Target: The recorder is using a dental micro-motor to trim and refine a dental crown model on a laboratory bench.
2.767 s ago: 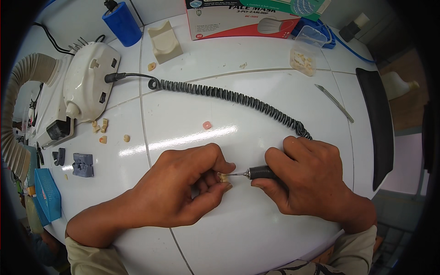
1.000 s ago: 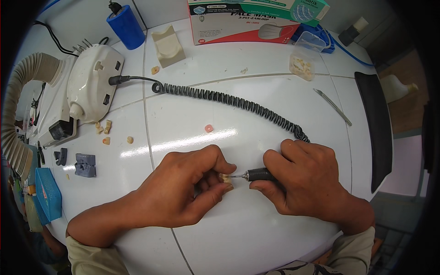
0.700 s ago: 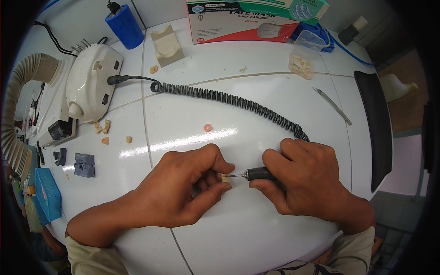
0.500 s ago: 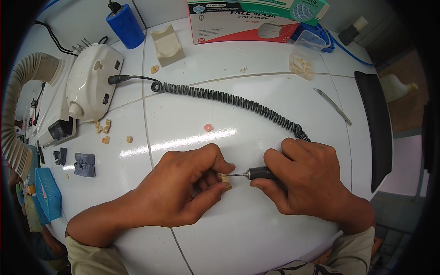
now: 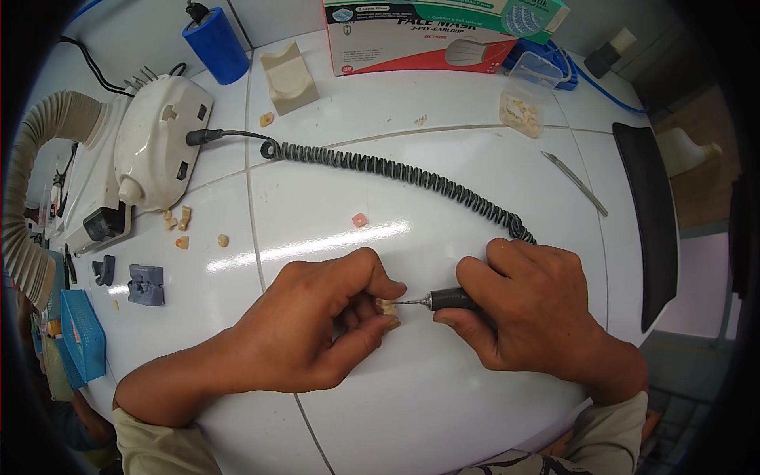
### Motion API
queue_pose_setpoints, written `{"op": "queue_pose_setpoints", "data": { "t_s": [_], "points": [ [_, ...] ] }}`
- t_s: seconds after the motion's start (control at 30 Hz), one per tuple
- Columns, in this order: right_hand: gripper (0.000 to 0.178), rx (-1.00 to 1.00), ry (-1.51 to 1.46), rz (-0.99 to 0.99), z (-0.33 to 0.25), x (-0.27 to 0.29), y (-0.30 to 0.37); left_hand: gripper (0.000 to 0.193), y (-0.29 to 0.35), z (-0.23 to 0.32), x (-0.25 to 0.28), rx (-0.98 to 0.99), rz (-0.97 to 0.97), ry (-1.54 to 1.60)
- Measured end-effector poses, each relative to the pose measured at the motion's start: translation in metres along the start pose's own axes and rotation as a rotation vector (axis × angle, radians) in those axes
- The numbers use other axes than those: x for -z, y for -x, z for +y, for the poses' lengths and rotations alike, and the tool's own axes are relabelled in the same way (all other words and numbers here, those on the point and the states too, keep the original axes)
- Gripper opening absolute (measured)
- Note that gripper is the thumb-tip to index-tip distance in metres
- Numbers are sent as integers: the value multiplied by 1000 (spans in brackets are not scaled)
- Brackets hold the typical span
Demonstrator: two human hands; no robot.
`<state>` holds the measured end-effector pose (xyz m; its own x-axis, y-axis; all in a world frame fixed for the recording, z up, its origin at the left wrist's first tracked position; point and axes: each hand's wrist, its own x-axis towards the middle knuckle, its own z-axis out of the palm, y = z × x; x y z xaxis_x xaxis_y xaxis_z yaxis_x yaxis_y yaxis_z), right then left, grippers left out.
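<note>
Between the thumb and fingers of my left hand [image 5: 328, 321] is a small cream-coloured dental piece [image 5: 388, 306], tooth-like in shape and partly hidden by the fingertips. My right hand [image 5: 526, 309] is wrapped round a black rotary handpiece [image 5: 451, 298], its metal tip pointing left. The thin bur [image 5: 410, 302] reaches the dental piece, apparently touching it. From the right hand, a coiled black cord [image 5: 396, 169] runs up and left to a white control unit [image 5: 162, 142]. A small pink piece [image 5: 360, 220] lies on the table beyond my left hand.
Several cream pieces [image 5: 184, 218] and grey moulded blocks [image 5: 146, 285] lie at left, near a blue basket [image 5: 83, 336]. A beige stand [image 5: 290, 79], mask box [image 5: 419, 51] and clear container [image 5: 521, 115] are at the back. A scalpel-like blade [image 5: 575, 184] lies at right.
</note>
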<state>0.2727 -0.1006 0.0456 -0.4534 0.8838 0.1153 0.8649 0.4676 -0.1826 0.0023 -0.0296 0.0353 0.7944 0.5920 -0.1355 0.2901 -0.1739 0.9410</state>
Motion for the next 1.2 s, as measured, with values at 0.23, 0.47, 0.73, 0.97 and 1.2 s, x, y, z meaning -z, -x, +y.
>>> {"op": "queue_pose_setpoints", "data": {
  "t_s": [0.23,0.47,0.73,0.97,1.2],
  "points": [
    [42,-1,-3,3,-1,-1,0,19,1,-1,0,16,-6,4],
    [42,-6,1,-15,-1,-1,0,20,1,-1,-1,12,5,4],
    [42,-4,-6,1,-2,-2,-1,20,-1,-1,-1,8,2,-7],
    [42,-2,-16,-15,-2,-1,-2,20,0,2,0,3,3,-25],
    [42,-7,-8,-9,-2,-1,-1,18,0,0,0,13,-7,-2]
  ]
}}
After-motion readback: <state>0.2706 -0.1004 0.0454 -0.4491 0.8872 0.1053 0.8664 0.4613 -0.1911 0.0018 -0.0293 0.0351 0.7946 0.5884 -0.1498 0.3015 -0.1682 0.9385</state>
